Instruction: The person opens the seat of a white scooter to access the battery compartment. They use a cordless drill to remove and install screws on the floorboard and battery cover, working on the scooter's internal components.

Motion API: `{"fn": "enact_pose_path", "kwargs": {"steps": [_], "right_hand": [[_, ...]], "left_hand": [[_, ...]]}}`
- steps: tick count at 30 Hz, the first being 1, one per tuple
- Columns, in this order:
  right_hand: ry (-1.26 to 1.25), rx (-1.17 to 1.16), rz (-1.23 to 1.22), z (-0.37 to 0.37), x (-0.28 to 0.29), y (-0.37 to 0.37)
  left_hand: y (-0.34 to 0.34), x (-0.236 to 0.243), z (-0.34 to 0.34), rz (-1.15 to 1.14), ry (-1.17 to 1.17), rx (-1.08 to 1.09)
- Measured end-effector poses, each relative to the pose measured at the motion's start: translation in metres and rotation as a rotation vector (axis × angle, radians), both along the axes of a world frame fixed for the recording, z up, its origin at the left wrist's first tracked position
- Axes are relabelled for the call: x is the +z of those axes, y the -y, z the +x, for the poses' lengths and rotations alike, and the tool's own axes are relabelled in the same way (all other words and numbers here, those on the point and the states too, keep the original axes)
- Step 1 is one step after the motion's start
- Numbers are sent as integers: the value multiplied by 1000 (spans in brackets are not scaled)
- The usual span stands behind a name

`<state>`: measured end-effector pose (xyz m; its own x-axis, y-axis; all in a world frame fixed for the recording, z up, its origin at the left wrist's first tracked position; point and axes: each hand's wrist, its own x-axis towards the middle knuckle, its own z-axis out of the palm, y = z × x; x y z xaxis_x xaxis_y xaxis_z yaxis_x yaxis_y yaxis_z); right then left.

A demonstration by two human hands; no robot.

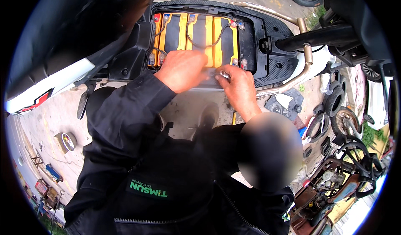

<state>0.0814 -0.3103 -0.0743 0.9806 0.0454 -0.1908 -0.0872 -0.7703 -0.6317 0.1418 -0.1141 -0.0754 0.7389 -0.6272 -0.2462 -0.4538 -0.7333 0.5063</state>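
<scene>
Both my hands work over the near edge of an electric scooter's open floor compartment (260, 24), which holds several yellow-and-black batteries (200, 26) side by side. My left hand (182, 69) is closed, its fingertips smeared by motion; what they may grip cannot be made out. Just to the right, my right hand (240, 88) pinches a small shiny metal piece (224, 74) between thumb and fingers, its kind unclear. The two hands nearly meet. Black wires (196, 44) loop across the battery tops, and terminals with red and blue marks sit at the batteries' ends.
The scooter's black seat (79, 34) rises at left, its steering column (321, 38) at right. A metal side rail (288, 84) borders the footboard. On the ground lie tyres (334, 97), dismantled vehicle parts (330, 185) and a round tin (67, 142).
</scene>
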Motion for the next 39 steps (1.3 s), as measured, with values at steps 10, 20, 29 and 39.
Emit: {"fn": "enact_pose_path", "kwargs": {"steps": [10,20,29,39], "right_hand": [[-99,-5,58,9,1,-3],[-95,144,-131,21,-6,-8],[-68,92,-174,20,0,-18],[67,-149,37,-37,91,32]], "left_hand": [[-4,-15,-32,-134,167,46],[-6,-26,-52,-226,285,184],[-7,-19,-47,-300,174,221],[4,-32,-38,-393,169,189]]}}
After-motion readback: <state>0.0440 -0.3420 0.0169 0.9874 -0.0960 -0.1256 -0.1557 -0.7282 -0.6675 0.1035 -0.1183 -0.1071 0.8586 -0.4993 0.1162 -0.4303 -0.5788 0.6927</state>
